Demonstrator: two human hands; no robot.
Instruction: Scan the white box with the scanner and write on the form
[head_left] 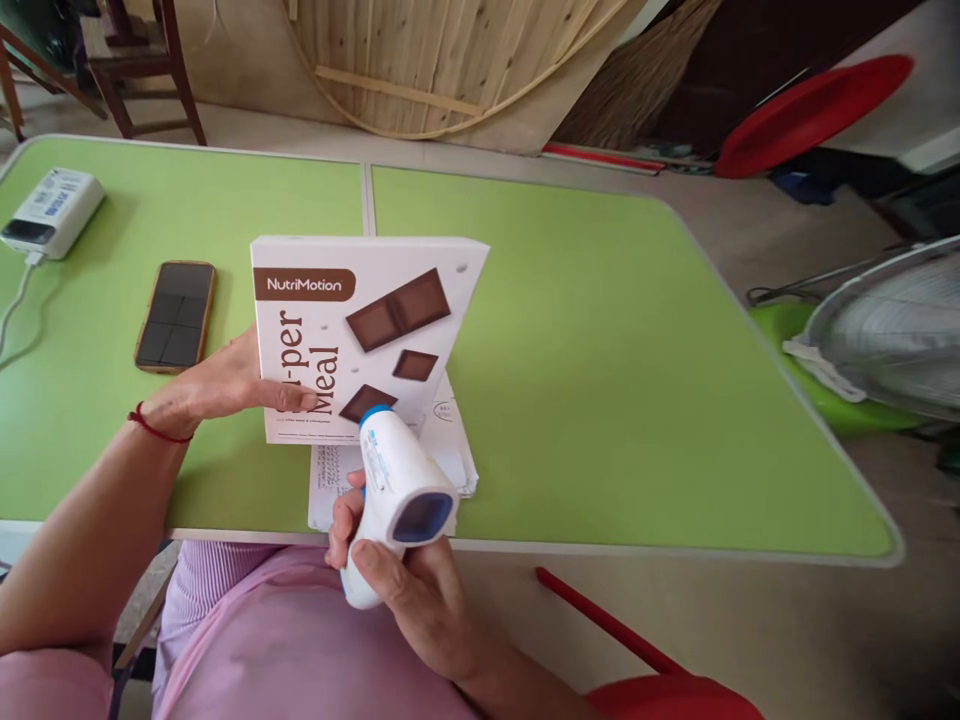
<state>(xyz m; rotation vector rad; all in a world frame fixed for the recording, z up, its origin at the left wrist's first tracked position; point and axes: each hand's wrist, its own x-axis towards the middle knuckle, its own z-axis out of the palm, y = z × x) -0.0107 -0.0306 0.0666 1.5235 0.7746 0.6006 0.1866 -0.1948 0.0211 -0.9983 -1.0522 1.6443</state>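
Note:
My left hand [236, 380] grips a white NutriMotion box [390, 275] by its left side, thumb across the front and fingers hidden behind. Brown chocolate pieces and a brown label are printed on the box, which stands upright above the table. My right hand [409, 575] is wrapped round the handle of a white and blue infrared thermometer [401, 465]. Its blue-rimmed nose points at the lower front of the box; I cannot tell whether they touch. Its small dark screen faces me. Beneath the box lie white printed papers [457, 455], partly covered.
A smartphone [176, 315] lies on the green table [615, 380], left of the box. Farther left sits a white power bank [56, 210] with a cable plugged in. A red stool [667, 695] stands below the near edge, and a fan [892, 320] is beyond the right edge.

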